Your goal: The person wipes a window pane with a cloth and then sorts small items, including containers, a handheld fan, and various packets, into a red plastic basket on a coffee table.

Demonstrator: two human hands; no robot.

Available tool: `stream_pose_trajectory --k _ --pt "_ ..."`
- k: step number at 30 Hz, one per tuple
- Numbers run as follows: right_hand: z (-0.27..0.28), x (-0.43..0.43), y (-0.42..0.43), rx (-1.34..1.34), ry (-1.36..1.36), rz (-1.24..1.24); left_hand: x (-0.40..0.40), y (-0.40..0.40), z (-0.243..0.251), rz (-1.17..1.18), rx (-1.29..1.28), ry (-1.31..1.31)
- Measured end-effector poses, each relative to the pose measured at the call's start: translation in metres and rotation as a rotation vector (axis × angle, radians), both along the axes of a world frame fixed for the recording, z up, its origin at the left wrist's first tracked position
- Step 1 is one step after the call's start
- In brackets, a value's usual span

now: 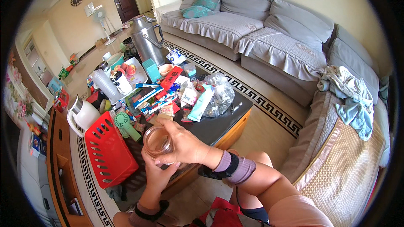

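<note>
A clear round jar (157, 142) is held between both my hands above the near edge of the dark-topped coffee table (206, 132); it looks empty, with its open mouth towards me. My right hand (181, 145) wraps its right side, fingers over the far rim. My left hand (157, 171) grips it from below and the left, the thumb near my right one. Left of the jar are a green handheld fan (126, 126) and a red plastic basket (109, 154) tilted on its side. Small packets and blue stick sachets (151, 97) lie beyond the jar.
A steel thermos flask (145, 37), a stack of plastic cups (105, 85), a white kettle (83, 112) and a tray with peaches (131, 69) stand on or by the table. A clear plastic bag (221, 94) lies near its right side. A grey sofa (284, 47) bounds the right.
</note>
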State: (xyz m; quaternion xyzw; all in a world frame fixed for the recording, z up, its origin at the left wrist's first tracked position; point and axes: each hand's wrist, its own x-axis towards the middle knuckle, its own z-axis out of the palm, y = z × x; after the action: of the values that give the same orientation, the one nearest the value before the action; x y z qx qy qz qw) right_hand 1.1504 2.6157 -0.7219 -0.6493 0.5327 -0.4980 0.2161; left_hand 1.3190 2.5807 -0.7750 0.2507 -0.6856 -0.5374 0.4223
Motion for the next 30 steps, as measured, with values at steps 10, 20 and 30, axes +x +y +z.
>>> stream_pose_trajectory --k 10,20,30 --pt "-0.031 0.004 -0.005 -0.060 -0.135 0.105 0.007 -0.022 0.006 0.029 0.224 0.101" --pt "-0.018 -0.050 0.005 -0.241 -0.044 -0.199 -0.073 -0.030 0.072 -0.115 -0.002 0.139" --pt "-0.021 -0.190 0.043 -0.415 -0.108 -0.774 -0.228 -0.047 0.013 -0.346 -0.276 -0.120"
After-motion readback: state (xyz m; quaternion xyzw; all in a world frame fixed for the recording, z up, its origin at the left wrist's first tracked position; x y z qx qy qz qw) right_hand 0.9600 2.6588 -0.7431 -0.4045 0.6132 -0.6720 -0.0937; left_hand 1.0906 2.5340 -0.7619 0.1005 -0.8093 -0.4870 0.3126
